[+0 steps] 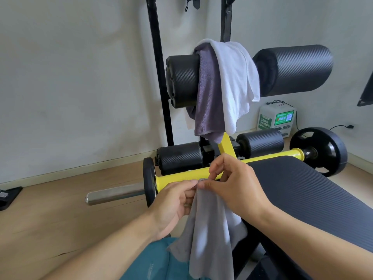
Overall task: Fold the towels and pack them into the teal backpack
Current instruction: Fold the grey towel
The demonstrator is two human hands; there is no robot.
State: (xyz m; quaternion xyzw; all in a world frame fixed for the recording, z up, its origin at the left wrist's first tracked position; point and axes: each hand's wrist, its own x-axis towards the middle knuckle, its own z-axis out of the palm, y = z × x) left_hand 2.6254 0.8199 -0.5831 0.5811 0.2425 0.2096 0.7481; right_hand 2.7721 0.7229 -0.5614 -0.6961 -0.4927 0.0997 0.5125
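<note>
Teal backpack [153, 263] lies lowest in the head view, under the hanging grey towel [210, 229]. Left hand [173, 205] and right hand [236, 184] pinch that towel's top edge with curled fingers, just before the yellow bar [181, 177]. Above the bar, a purple towel [205, 93] and a white towel [236, 77] drape over the black roller [294, 69].

bright, even daylight | soft shadows | wide-angle bending (edges) | mostly sharp

Yellow bar [177, 175] carries black weight plates [321, 151] beside padded bench [302, 190].
</note>
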